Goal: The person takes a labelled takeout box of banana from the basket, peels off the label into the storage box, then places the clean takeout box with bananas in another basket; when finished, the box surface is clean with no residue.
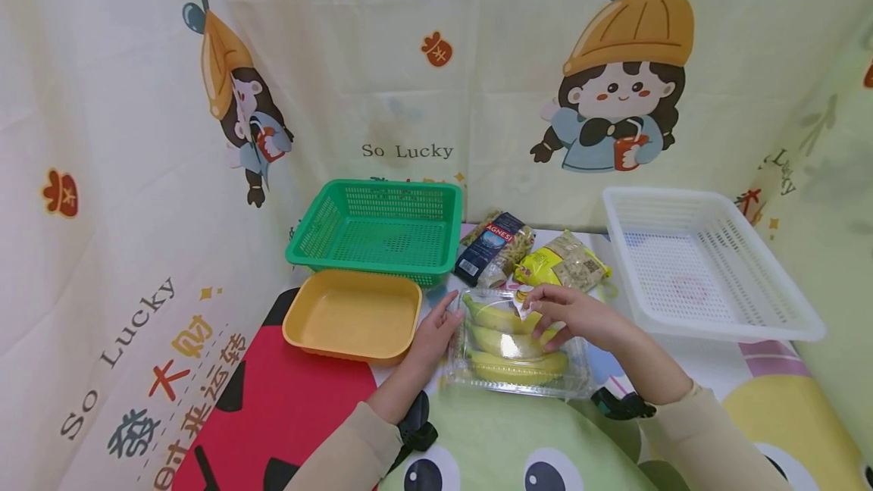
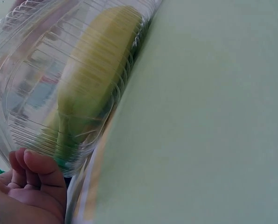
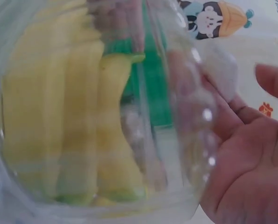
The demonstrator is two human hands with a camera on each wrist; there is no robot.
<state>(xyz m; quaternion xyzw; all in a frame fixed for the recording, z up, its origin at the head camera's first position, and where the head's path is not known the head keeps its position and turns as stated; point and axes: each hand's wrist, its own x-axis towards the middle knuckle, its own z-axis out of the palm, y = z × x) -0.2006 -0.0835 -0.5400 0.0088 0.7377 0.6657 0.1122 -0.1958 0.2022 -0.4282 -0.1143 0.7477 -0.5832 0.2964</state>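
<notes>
Clamshell box (image 1: 579, 376): clear, shiny, ribbed plastic, on the tabletop (image 1: 314, 400), lower centre of the head frame.
Bananas (image 1: 521, 369): yellow, greenish-ended, long axes running left-right, stems leftward.
Left hand (image 1: 432, 333): loosely open, at the box's left side.
Right hand (image 1: 580, 317): half-open above the box, thumb apart, fingertips by a white sticker (image 1: 523, 303).

Closed at the back and both sides by cream curtains (image 1: 341, 59), printed with cartoon figures (image 1: 624, 74) in orange hats. Covered below, on the counter (image 1: 777, 408), with colourful printed cloth (image 1: 307, 400). Lit softly.
</notes>
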